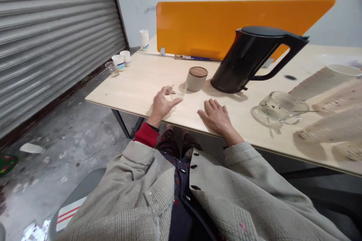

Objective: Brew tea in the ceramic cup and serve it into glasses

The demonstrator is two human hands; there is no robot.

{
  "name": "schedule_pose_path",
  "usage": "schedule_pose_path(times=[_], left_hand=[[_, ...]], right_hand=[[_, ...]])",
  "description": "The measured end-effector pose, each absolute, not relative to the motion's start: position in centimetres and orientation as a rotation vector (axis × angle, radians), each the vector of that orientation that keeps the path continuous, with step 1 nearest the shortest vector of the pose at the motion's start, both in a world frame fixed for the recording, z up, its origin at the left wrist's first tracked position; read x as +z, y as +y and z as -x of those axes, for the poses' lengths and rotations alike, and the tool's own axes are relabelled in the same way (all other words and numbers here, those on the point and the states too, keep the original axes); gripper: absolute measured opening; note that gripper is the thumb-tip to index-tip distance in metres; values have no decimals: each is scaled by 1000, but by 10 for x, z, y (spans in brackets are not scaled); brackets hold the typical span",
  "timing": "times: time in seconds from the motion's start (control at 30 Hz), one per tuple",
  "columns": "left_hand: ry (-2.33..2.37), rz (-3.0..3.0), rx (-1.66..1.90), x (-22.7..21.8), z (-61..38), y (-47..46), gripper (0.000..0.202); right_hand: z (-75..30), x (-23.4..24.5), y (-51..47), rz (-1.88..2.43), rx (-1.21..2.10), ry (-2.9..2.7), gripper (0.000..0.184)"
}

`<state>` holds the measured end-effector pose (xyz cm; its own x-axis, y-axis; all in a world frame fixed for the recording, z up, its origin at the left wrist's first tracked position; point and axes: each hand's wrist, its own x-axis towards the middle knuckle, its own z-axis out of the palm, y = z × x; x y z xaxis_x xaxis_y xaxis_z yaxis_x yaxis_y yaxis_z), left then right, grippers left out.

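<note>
My left hand (164, 104) is curved around a small clear cup (178, 92) near the table's front edge, thumb on the near side. Its outline is faint against the pale wood, and small dark bits show at it. My right hand (216, 116) lies flat on the tabletop, fingers stretched out, holding nothing. Just beyond the cup stands a light grey canister (195, 82) with a wooden lid. A black electric kettle (244, 60) is upright behind my right hand, its handle to the right.
To the right sit a ribbed glass mug (283, 105) with dark bits and blurred, pale, long stacks (333, 120). Paper cups (118, 62) and another clear cup (112, 69) stand at the far left edge, with a cup stack (144, 40) behind. An orange divider (195, 26) crosses the back.
</note>
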<state>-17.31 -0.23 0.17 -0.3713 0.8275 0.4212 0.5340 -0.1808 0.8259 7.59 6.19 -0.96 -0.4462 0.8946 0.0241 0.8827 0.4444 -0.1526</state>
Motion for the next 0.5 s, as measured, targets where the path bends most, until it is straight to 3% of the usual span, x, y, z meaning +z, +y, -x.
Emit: schedule_pose_path(times=[0.27,0.5], left_hand=[[2286,-1032,1862,35,379,-52,52],[2528,-941,1658,27,484,-55,44]], right_hand=[[-76,-9,62,1624,178,-2614,75],[-80,-15,62,1628,137,-2604,76]])
